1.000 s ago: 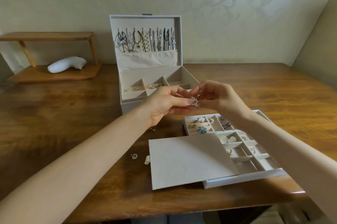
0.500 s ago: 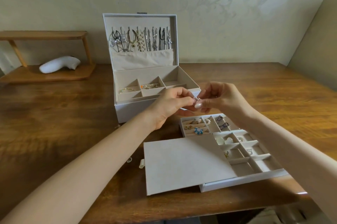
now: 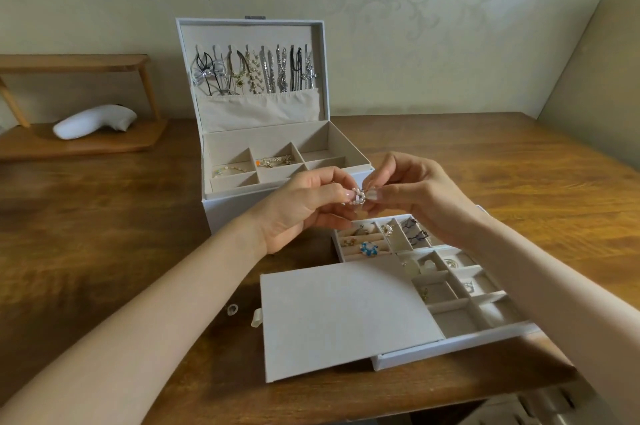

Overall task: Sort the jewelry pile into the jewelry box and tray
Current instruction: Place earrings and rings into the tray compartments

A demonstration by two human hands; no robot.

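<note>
My fingers (image 3: 329, 194) were pinched together on a small pearl cluster (image 3: 356, 196). My left hand (image 3: 298, 213) took one side and my right hand (image 3: 415, 196) the other. I held it in the air, in front of the box (image 3: 235, 213) and just above the tray's (image 3: 450, 348) far end. I judged it very light and stiff, with smooth beads that could slip and fine metal behind that might bend, so the edges seemed the best hold. A flat cover (image 3: 346, 313) lay across the tray's left part. One loose piece (image 3: 232, 309) sat on the wooden table (image 3: 104, 251) beside it. The box stood open with necklaces (image 3: 256, 73) hanging in its lid. A low shelf (image 3: 86, 144) and a patterned wall (image 3: 450, 9) lay beyond.
</note>
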